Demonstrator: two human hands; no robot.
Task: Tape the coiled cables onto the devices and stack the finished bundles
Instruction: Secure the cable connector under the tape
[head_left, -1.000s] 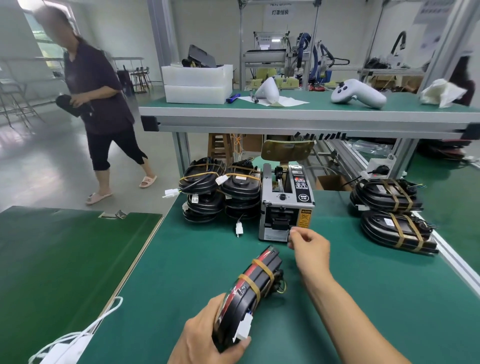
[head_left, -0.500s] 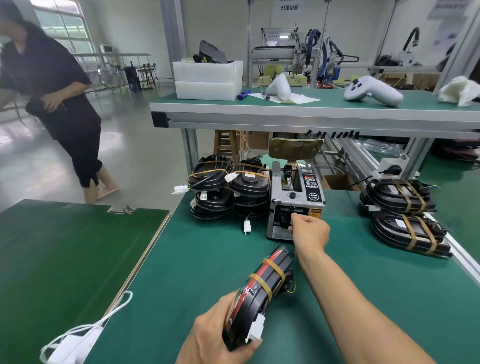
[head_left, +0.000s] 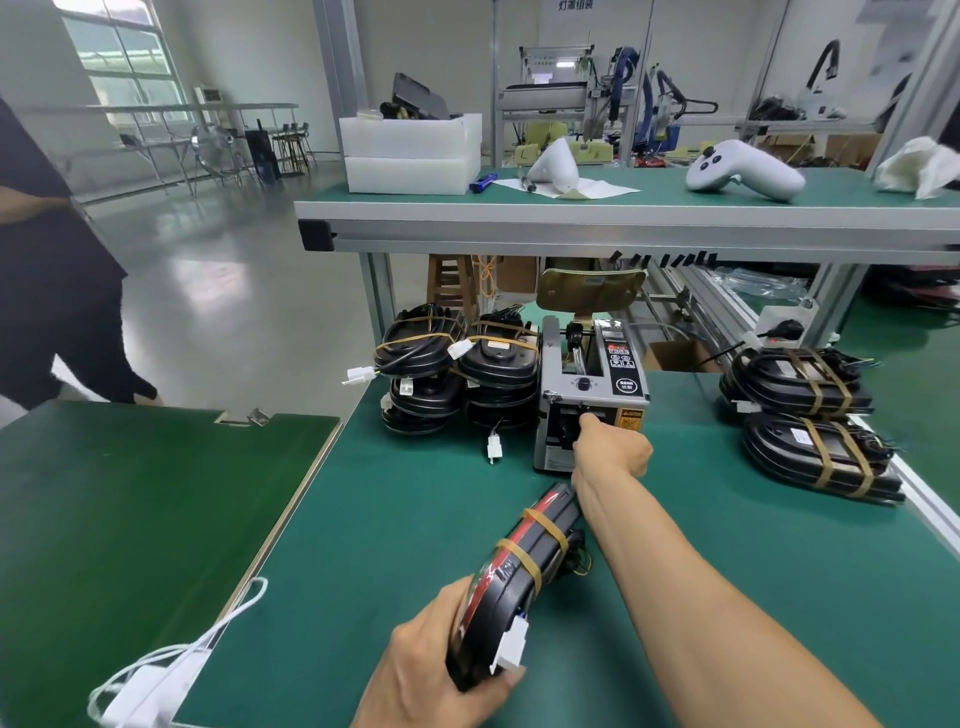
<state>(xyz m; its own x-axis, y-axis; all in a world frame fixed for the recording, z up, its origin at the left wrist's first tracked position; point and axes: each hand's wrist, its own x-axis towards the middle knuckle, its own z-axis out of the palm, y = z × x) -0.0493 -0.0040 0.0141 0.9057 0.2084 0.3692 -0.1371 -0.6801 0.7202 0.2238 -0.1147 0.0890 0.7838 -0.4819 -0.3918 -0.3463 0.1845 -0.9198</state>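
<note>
The left hand (head_left: 441, 670) gripped the device (head_left: 519, 582) low over the worktop (head_left: 753, 545), its long axis pointing toward the tape dispenser (head_left: 592, 395), where the right hand (head_left: 613, 447) reached the outlet, fingers seemingly pinched, though hidden.

White controller (head_left: 744, 172) and foam boxes (head_left: 410, 153) on the upper shelf (head_left: 571, 218)

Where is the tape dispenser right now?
Head view, centre: the tape dispenser stands on the green mat right beside the stacked bundles, with the right hand at its outlet.
</note>
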